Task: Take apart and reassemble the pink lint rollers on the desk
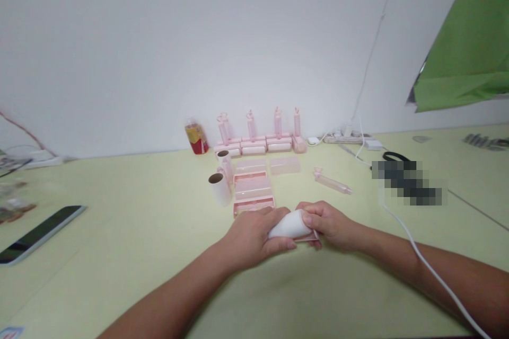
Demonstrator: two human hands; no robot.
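Note:
Near the table's front, my left hand (250,238) and my right hand (336,226) are both closed round a white paper roll (289,225), one at each end. Beneath the roll, a strip of a pink plastic case (304,238) shows between my hands; the rest of it is hidden. Just beyond my left hand lie pink case trays (254,204) and clear pink covers (252,188). Two more white rolls with brown cardboard cores stand upright to the left, the nearer roll (220,190) being larger in view. A pink translucent handle (334,184) lies beyond my right hand.
Along the wall, several pink cases (253,146) stand in a row with upright handles (251,127). A red and yellow bottle (196,139) is beside them. A phone (40,235) lies left. A white cable (421,259) crosses my right forearm; a power strip (348,139) lies behind.

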